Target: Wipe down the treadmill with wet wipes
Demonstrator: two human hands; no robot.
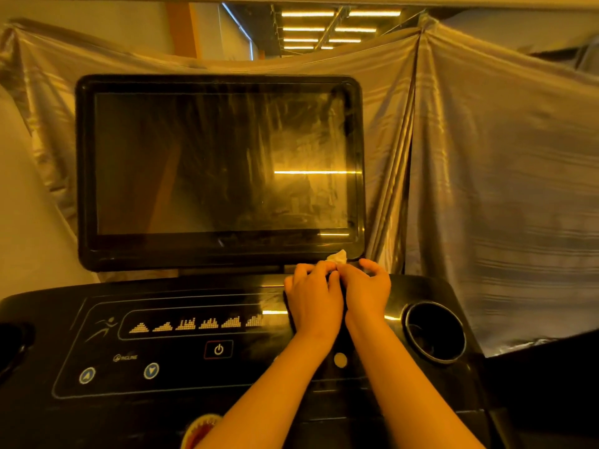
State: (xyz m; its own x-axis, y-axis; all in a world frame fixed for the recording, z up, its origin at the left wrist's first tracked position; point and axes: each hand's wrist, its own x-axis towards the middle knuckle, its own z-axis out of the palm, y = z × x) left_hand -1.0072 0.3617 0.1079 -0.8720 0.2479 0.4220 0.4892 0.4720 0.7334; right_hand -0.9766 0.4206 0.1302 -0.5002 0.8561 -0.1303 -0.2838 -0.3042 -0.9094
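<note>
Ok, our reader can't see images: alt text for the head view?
Both hands, left and right, pinch a small white wipe at the lower right corner of the treadmill's dark screen. Below lie the console and a cup holder.

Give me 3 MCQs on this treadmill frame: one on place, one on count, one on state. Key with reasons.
1. Where is the wipe?
A. In the cup holder
B. At the fingertips of both hands, by the screen's lower right corner
C. On the power button

2. How many round blue arrow buttons show under the incline label?
A. Two
B. Four
C. None

3. What state is the screen in?
A. Showing a workout
B. Dark, with streaks
C. Covered by cloth

Key: B, the left hand and right hand meet on the wipe below that corner; A, one arrow button and another; B, the glass shows only reflections and smears.
</note>
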